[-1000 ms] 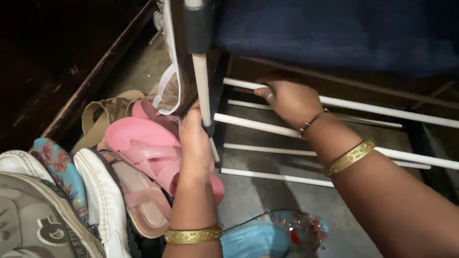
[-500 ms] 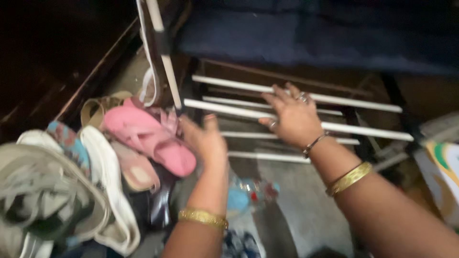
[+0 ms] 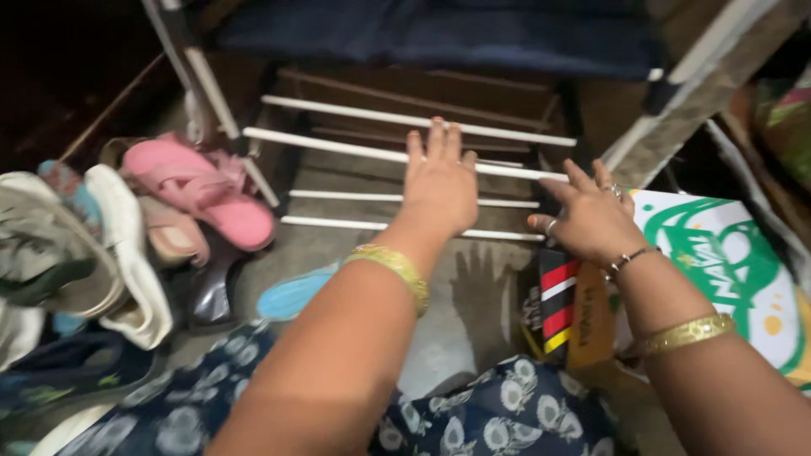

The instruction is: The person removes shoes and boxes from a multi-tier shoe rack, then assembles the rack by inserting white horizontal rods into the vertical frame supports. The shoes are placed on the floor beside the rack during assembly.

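**Both hands at the rack's lower rails**

Dim floor, shoes piled at nine o'clock. Your left hand (image 3: 439, 187) lies flat, fingers spread, on a white rail (image 3: 380, 154) of the shoe rack; your right hand (image 3: 591, 219), open and empty, hovers at three o'clock over a printed box (image 3: 726, 262).

I saw the low shoe rack (image 3: 372, 154) standing on the floor, its white rails lying level in pairs between dark frame ends. My left hand (image 3: 441, 184) lay flat over the front upper rail, and my right hand (image 3: 591, 215) hovered beside the rack's right end.
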